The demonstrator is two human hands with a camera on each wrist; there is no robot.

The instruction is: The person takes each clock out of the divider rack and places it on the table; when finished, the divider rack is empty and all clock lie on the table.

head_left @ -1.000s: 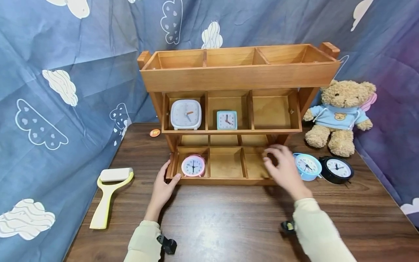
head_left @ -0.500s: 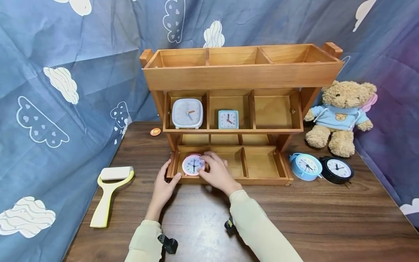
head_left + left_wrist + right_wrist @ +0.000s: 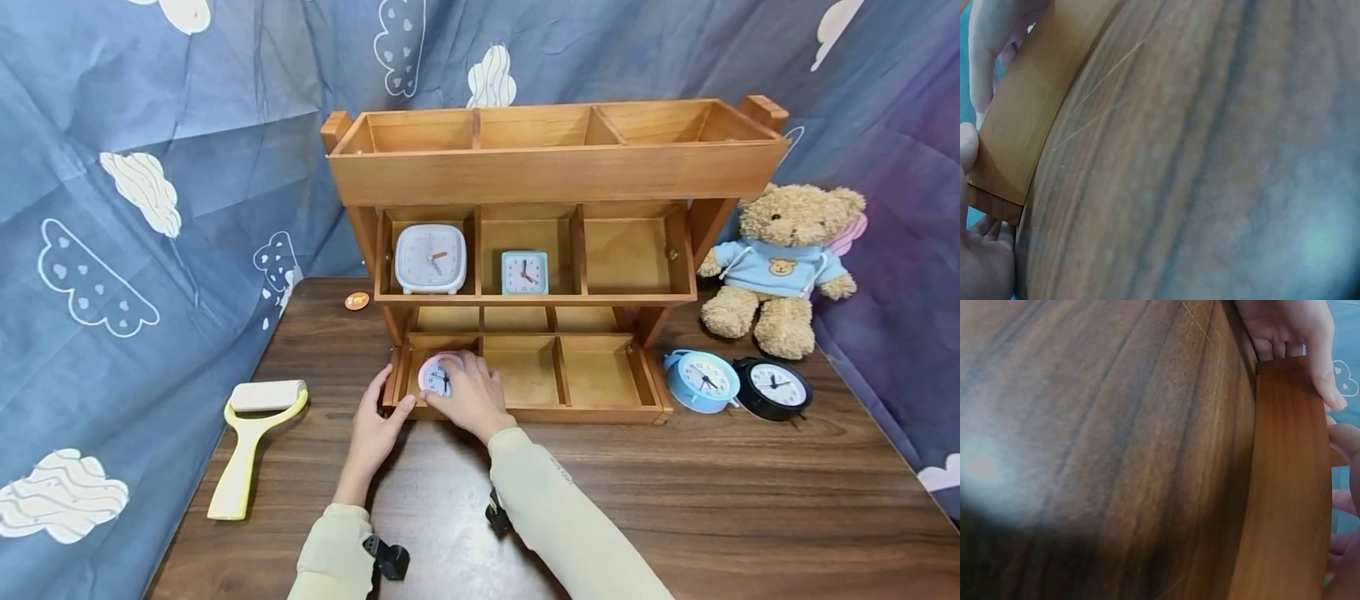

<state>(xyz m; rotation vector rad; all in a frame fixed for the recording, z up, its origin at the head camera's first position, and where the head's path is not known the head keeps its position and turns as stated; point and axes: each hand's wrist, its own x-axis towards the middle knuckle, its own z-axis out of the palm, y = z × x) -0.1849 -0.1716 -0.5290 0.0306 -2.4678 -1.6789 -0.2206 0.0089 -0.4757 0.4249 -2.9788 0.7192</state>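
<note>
My right hand (image 3: 472, 394) is in the lower left compartment of a three-tier wooden shelf (image 3: 555, 177), its thumb and fingers round a pink round alarm clock (image 3: 433, 379). Part of the dial is hidden behind the fingers. At the shelf's lower left corner my left hand (image 3: 375, 425) grips the end of the bottom tier, thumb over the front board (image 3: 1288, 456) and fingers along the side. In the left wrist view the same board lies between that thumb and the fingers.
A white clock (image 3: 431, 258) and a small teal square clock (image 3: 525, 273) stand in the middle tier. Right of the shelf lie a blue alarm clock (image 3: 703, 382), a black one (image 3: 774, 389) and a teddy bear (image 3: 780, 258). A yellow-handled roller (image 3: 247, 450) lies at left.
My right hand has come from the bottom tier's right compartment across to the pink alarm clock and taken hold of it. The left hand stays at the corner.
</note>
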